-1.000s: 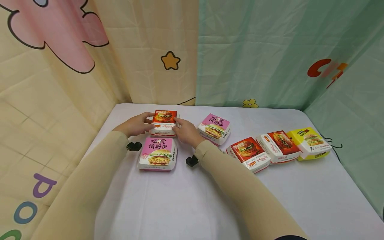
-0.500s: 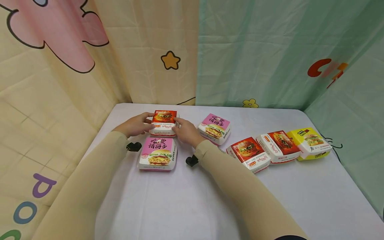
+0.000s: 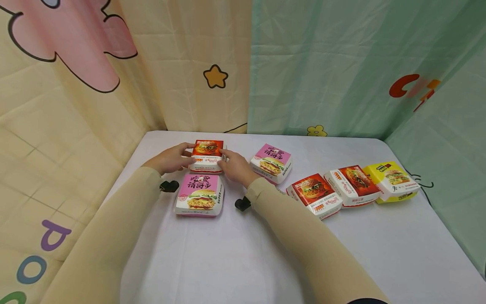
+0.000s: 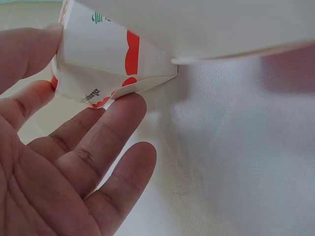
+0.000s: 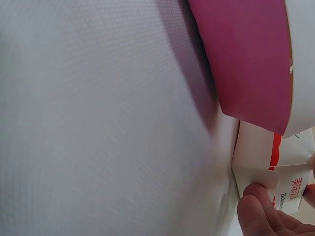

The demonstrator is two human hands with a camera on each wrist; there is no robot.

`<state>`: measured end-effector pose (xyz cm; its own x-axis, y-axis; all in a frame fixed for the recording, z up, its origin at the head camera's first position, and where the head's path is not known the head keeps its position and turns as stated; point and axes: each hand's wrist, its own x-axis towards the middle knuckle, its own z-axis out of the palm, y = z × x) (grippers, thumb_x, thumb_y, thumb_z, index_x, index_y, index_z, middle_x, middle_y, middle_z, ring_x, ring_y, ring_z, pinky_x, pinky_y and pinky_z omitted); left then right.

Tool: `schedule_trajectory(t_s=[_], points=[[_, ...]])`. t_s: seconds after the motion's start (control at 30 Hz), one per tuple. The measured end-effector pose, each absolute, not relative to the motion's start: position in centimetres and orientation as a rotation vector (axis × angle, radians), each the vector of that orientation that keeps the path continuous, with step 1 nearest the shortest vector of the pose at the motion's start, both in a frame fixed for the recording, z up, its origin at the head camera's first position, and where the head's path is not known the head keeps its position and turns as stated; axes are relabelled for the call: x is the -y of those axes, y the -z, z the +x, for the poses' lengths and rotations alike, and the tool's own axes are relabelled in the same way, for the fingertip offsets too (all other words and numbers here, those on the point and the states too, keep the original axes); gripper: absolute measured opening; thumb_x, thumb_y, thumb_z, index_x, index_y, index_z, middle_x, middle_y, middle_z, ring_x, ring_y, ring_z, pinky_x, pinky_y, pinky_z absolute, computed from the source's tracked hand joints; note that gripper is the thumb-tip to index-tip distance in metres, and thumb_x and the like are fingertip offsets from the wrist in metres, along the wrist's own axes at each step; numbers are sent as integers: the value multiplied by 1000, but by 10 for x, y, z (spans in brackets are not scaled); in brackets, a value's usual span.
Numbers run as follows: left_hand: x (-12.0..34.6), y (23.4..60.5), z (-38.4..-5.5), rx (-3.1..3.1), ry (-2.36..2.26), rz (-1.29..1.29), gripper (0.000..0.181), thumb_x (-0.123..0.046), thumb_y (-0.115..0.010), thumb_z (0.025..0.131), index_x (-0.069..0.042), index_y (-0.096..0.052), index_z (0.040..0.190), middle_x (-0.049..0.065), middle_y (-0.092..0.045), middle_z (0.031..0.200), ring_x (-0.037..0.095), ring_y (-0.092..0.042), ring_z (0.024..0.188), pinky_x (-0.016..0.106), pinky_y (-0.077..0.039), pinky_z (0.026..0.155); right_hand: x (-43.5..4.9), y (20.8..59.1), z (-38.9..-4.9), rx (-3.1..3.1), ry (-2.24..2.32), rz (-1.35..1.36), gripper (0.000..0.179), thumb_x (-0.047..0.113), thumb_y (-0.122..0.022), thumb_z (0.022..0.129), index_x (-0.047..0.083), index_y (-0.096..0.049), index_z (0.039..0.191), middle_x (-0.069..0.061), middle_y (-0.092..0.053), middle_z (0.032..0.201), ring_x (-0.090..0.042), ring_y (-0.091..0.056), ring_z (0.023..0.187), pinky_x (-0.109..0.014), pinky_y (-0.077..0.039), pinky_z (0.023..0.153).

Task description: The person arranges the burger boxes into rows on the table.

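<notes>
A red and white burger box (image 3: 207, 148) stands at the back left of the table, directly behind a pink burger box (image 3: 200, 198). My left hand (image 3: 168, 159) grips its left side, thumb toward the front and index finger toward the back. On the opposite side my right hand (image 3: 238, 166) holds it, thumb at the front right corner. The left wrist view shows fingertips (image 4: 130, 105) along the lower edge of the white side wall (image 4: 93, 49). Right-hand fingers (image 5: 253, 206) touch the box's side flap in the right wrist view, beyond the pink box (image 5: 246, 59).
Another pink burger box (image 3: 271, 162) sits right of my right hand. Farther right are two red and white boxes (image 3: 315, 192) and a yellow one (image 3: 392, 181), side by side. Part of another box is hidden by my right sleeve (image 3: 303, 228). Curtains (image 3: 322, 63) border the white table (image 3: 212, 261).
</notes>
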<state>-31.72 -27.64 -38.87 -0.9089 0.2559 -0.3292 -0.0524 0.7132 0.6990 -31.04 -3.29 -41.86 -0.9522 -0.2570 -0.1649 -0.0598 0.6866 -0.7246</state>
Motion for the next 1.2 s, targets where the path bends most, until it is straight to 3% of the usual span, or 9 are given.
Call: schedule_trajectory(t_s=[0.2, 0.67, 1.2], points=[[278, 391, -318, -2514, -1040, 139, 71, -34, -61, 106, -18, -26, 167, 25, -43, 162, 38, -61, 128, 54, -51, 111, 33, 421, -312, -2653, 1121, -264, 58, 36, -59, 108, 30, -42, 163, -6, -43, 168, -27, -51, 141, -48, -47, 113], [278, 392, -320, -2522, -1025, 126, 72, -35, -61, 106, -19, -26, 167, 24, -43, 162, 38, -61, 129, 54, -51, 111, 33, 421, -311, -2659, 1120, -271, 58, 35, -60, 108, 29, -42, 162, -6, -43, 168, -27, -44, 152, -50, -43, 120], [278, 392, -321, -2520, -1016, 137, 73, -35, -61, 107, -17, -25, 168, 25, -43, 162, 38, -62, 129, 54, -51, 111, 33, 418, -309, -2642, 1130, -261, 58, 35, -60, 108, 30, -42, 163, -7, -43, 167, -28, -46, 149, -50, -43, 120]])
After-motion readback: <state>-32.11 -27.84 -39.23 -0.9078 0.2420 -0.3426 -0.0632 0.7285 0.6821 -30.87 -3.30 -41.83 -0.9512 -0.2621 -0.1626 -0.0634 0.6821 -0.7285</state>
